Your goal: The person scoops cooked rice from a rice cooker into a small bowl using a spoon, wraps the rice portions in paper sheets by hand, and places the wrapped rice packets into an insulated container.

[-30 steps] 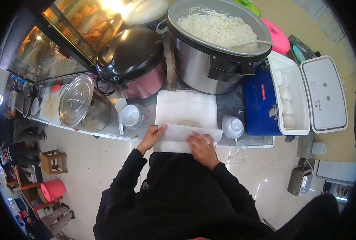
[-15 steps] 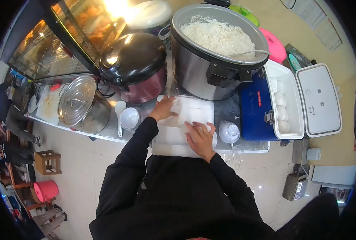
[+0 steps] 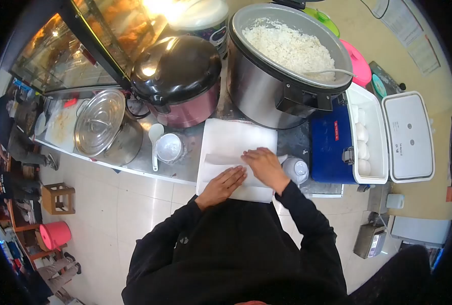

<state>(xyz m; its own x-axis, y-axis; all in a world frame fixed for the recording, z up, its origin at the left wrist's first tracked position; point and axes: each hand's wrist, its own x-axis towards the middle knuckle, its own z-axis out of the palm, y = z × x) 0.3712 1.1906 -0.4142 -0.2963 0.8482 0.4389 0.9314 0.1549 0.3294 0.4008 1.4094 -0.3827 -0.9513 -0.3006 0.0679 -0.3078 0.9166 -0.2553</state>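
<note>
Our L hand (image 3: 222,187) lies open on paper (image 3: 238,136) nr front edge of table (image 3: 189,166). R hand (image 3: 265,166) touches paper, grip unclear.

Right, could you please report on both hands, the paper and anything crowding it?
Left hand flat on white paper, right hand bent over it. Paper partly folded. White cup close beside right wrist; open rice cooker beyond.

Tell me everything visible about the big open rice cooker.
The rice cooker is large and round, its body silvery and metal-looking, with black fittings in front. Its grey inner pot holds loose white rice; a pale utensil handle crosses the rim. It stands upright on the counter; neither left hand nor right hand touches it.
</note>
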